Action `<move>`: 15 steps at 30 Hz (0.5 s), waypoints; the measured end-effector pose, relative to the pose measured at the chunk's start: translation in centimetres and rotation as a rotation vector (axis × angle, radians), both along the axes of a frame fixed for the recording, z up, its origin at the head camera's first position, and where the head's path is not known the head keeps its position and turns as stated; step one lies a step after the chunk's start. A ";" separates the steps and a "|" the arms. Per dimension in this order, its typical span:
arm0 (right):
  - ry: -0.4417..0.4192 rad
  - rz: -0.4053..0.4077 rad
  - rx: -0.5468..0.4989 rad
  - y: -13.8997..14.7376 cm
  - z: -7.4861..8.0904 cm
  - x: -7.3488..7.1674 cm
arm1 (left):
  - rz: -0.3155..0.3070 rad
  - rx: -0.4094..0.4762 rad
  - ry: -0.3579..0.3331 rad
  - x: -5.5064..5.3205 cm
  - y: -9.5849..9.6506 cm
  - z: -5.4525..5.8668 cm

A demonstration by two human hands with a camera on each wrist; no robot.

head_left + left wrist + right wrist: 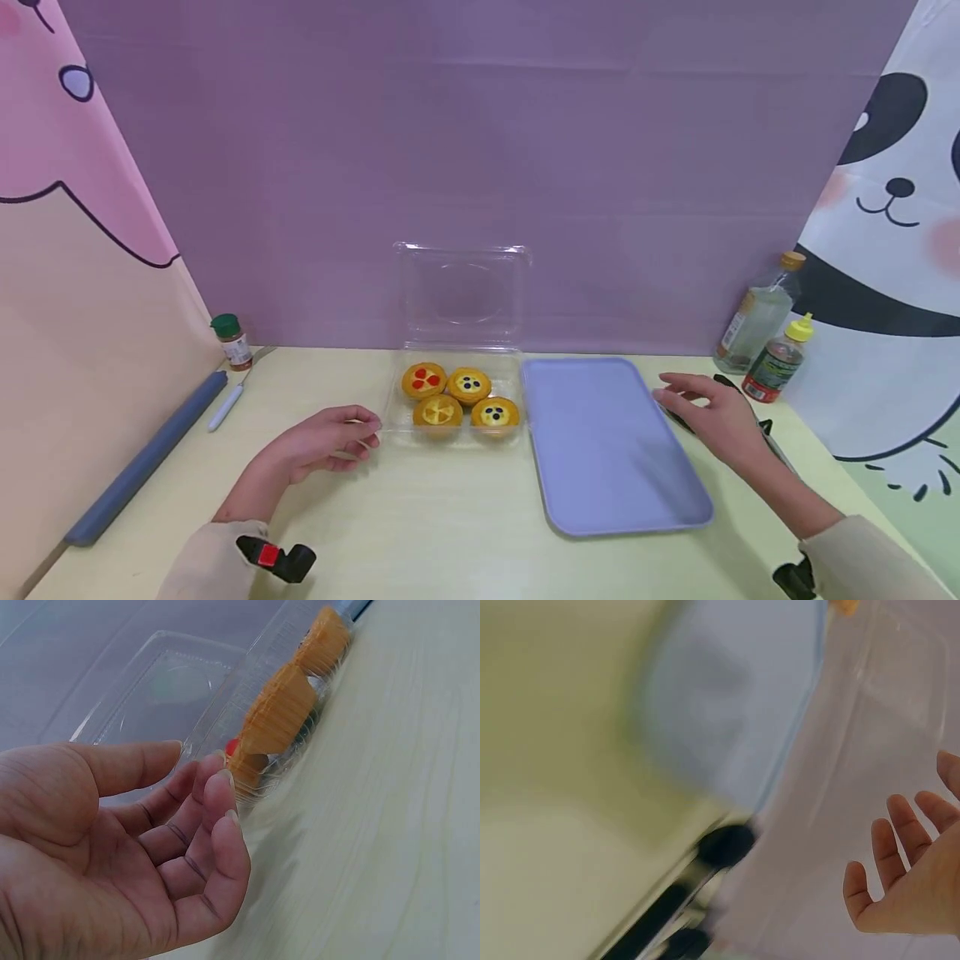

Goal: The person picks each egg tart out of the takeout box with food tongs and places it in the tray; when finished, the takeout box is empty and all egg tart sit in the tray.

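Observation:
A clear plastic clamshell box (461,343) stands with its lid raised, holding several small tarts (438,411) with red, yellow or dark blue toppings. My left hand (330,440) is at the box's left side, fingers loosely bent; in the left wrist view the left hand (150,847) has its fingertips right by the box's corner and nothing in the palm. A light blue tray (600,450) lies right of the box. Beyond its right edge hovers my right hand (708,412), fingers spread and holding nothing. Black-handled utensils (727,844) lie below it, partly hidden in the head view.
At the back right stand a clear bottle (757,325) and a yellow-capped bottle (777,362). On the left are a green-lidded jar (234,346), a blue-handled utensil (227,407) and a long dark blue roll (150,457). A purple backdrop (480,150) borders the table.

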State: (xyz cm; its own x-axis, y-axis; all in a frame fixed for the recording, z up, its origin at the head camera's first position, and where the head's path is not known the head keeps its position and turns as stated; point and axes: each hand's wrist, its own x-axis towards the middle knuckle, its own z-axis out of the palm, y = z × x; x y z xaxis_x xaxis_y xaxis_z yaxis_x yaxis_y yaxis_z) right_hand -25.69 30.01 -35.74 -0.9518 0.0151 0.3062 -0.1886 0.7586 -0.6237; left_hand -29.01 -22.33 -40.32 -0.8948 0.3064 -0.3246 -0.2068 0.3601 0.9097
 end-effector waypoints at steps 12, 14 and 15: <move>-0.122 -0.167 0.281 10.3 -3.7 4.2 | -0.030 0.012 -0.005 -0.3 -0.3 -0.3; -0.145 -0.189 0.336 11.3 -4.0 4.2 | -0.031 0.011 -0.007 -0.3 -0.2 -0.3; -0.159 -0.204 0.363 11.7 -4.1 4.1 | -0.033 0.010 -0.007 -0.4 -0.2 -0.3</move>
